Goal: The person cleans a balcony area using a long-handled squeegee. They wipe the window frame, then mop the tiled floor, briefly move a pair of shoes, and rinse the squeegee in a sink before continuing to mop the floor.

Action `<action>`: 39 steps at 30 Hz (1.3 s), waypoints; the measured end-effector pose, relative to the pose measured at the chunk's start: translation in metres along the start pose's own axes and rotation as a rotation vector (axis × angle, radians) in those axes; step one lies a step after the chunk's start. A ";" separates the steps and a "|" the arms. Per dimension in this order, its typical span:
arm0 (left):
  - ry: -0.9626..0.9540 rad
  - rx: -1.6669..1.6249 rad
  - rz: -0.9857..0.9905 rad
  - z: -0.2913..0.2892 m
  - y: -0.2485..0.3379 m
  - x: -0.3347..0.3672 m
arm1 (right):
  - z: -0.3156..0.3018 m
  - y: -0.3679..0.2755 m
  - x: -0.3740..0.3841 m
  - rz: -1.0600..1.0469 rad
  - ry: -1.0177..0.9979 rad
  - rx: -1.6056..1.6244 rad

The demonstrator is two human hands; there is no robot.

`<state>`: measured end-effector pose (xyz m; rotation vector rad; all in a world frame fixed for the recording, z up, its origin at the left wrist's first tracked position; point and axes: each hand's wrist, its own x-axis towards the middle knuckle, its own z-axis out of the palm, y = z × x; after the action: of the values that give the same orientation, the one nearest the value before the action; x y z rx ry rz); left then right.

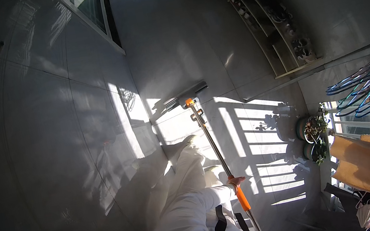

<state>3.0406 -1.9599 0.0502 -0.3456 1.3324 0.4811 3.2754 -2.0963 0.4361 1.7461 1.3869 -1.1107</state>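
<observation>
Head view: gripping bright orange cylindrical handle section [243, 199] of long silver metal mop pole [211, 143] with left hand [237, 181], wrapped around far end of that section. Cannot tell right hand's state, out of view. Slanting from near right to wide flat grey mop head [198, 88], down on smooth grey tiled floor [174, 53], far centre, partly in sun. Left of pole: loose white trousers [185, 170]. To right: leafy green potted plants [316, 134], blue wire-thin hangers [341, 86], tan hanging cloth [369, 164]. Far right: pale open shelf rack [288, 71].
</observation>
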 end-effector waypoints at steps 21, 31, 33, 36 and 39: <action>0.295 -0.900 0.556 -0.301 0.152 -0.156 | -0.116 -0.549 0.268 -0.643 -0.215 -0.011; 0.285 -0.096 0.383 -0.066 -0.046 -0.029 | 0.043 -0.034 0.082 -0.881 -0.073 -0.023; 0.292 0.048 0.284 -0.034 -0.101 0.002 | 0.061 0.031 0.040 -0.627 -0.139 -0.017; 0.349 0.108 0.564 0.001 -0.187 0.027 | 0.070 0.101 -0.022 -0.460 0.038 0.097; 0.447 0.073 0.699 0.036 -0.240 0.027 | 0.069 0.144 -0.061 -0.373 0.222 0.131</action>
<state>3.1995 -2.1429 0.0240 0.1002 1.9023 0.9709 3.3944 -2.2173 0.4580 1.7901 1.8713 -1.2530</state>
